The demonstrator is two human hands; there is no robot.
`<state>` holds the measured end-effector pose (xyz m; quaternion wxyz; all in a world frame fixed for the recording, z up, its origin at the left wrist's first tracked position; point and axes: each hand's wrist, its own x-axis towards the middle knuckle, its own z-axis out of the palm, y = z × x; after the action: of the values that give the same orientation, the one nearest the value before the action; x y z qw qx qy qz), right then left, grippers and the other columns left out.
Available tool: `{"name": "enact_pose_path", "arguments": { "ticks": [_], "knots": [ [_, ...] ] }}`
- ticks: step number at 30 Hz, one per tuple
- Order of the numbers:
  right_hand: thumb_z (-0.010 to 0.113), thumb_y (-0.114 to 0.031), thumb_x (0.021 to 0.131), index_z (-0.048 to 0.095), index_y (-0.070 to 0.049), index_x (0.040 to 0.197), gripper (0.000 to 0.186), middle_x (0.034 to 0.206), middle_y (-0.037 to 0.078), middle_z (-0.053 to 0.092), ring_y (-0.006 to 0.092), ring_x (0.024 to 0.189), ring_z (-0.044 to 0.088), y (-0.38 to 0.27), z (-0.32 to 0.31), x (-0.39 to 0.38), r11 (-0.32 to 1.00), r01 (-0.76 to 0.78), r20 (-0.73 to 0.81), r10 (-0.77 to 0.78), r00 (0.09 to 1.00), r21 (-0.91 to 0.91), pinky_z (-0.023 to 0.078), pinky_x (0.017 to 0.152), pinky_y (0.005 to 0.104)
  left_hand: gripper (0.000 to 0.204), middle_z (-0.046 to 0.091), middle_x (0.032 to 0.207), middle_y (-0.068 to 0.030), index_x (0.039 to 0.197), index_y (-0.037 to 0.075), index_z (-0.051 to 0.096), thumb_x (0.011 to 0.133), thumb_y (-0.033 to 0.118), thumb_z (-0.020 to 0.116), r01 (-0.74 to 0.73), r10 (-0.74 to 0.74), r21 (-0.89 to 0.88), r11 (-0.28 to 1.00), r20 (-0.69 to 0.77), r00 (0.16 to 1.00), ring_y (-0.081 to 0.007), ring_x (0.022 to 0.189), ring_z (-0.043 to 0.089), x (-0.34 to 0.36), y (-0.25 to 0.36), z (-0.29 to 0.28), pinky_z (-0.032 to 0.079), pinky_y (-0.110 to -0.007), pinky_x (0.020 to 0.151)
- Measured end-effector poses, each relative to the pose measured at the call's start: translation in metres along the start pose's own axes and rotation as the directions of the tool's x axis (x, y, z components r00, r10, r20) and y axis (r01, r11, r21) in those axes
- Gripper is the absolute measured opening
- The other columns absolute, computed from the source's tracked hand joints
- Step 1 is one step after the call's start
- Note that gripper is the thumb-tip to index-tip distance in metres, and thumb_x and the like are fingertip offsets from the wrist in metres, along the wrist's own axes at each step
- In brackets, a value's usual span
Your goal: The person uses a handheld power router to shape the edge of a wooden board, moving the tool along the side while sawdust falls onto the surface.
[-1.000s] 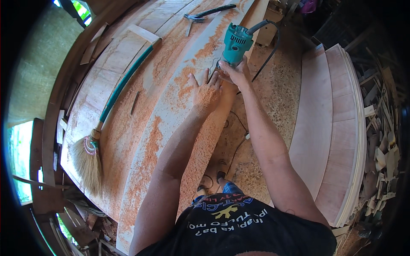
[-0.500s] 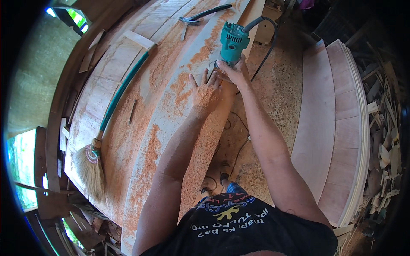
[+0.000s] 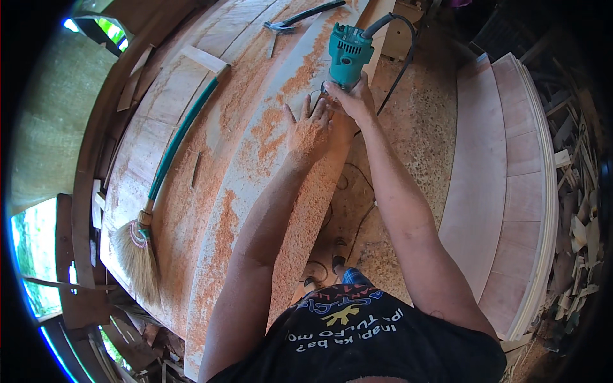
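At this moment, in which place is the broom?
At the left of the head view, the broom lies on the wooden surface, left of the left hand; its upper end is near a short wood strip.

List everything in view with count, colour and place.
power tool: one, teal, upper centre
cord: at least one, black, off the power tool
long board: one, pale, centre
sawdust: uncountable, orange, across the long board
broom: one, green and tan, left
hammer: one, black and grey, top
thin sticks: two, brownish, left of the long board
panel stack: one, pinkish, right
wood scraps: many, brown, far right
sheet: one, greenish, upper left
shirt: one, black, bottom
left hand: one, dusted orange, on the long board
right hand: one, gripping the power tool
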<state>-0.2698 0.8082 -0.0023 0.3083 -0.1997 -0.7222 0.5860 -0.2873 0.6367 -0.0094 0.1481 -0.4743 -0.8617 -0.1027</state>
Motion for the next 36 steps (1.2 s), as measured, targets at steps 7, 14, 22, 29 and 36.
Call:
{"name": "enact_pose_path", "arguments": {
  "ticks": [7,14,22,29,36],
  "knots": [
    [0.084,-0.046,0.070,0.031,0.003,0.137,0.099,0.120,0.020,0.063,0.0306,0.106,0.065,-0.004,-0.003,0.005,0.997,0.028,-0.014,-0.029,0.999,-0.073,0.052,0.090,0.0389,0.044,0.036,0.155,-0.0050,0.140,0.013,0.048,0.100,0.029,0.042,0.008,-0.008,0.005,1.000,0.026,1.000,-0.0313,0.147,0.024,0.008,0.002,0.001,0.014,-0.076,0.108],
    [0.084,-0.046,0.070,0.033,0.002,0.136,0.097,0.119,0.019,0.063,0.0308,0.107,0.065,0.001,-0.006,0.015,0.995,0.067,-0.041,-0.070,0.997,-0.071,0.051,0.092,0.0395,0.043,0.039,0.154,-0.0045,0.139,0.013,0.049,0.101,0.030,0.041,-0.020,0.020,0.029,0.999,0.001,1.000,-0.0310,0.147,0.026,0.016,0.002,0.003,0.013,-0.076,0.108],
    [0.085,-0.046,0.070,0.031,0.002,0.138,0.099,0.122,0.019,0.062,0.0296,0.105,0.066,-0.014,-0.009,0.017,0.995,0.006,-0.037,-0.010,0.999,-0.095,0.055,0.087,0.0384,0.045,0.038,0.154,-0.0043,0.139,0.011,0.051,0.101,0.032,0.041,-0.024,0.025,0.029,0.999,-0.028,0.999,-0.0313,0.146,0.026,0.027,-0.001,0.015,0.013,-0.076,0.109],
    [0.084,-0.049,0.069,0.030,0.002,0.138,0.101,0.122,0.020,0.061,0.0298,0.103,0.066,0.003,-0.017,0.033,0.999,0.001,-0.025,-0.002,1.000,-0.032,0.057,0.085,0.0377,0.045,0.041,0.151,-0.0060,0.139,0.008,0.050,0.100,0.030,0.043,-0.039,0.036,-0.032,0.999,-0.084,0.996,-0.0333,0.146,0.027,0.036,0.004,0.018,0.012,-0.077,0.108],
    [0.084,-0.053,0.067,0.034,0.002,0.135,0.101,0.121,0.021,0.062,0.0335,0.110,0.063,0.013,-0.015,0.044,0.996,-0.022,0.004,0.023,1.000,-0.086,0.052,0.092,0.0414,0.046,0.044,0.150,-0.0042,0.140,0.016,0.051,0.098,0.035,0.048,0.042,-0.031,-0.271,0.962,0.044,0.999,-0.0330,0.146,0.026,0.034,-0.018,0.011,0.010,-0.075,0.109]
  ]
}}
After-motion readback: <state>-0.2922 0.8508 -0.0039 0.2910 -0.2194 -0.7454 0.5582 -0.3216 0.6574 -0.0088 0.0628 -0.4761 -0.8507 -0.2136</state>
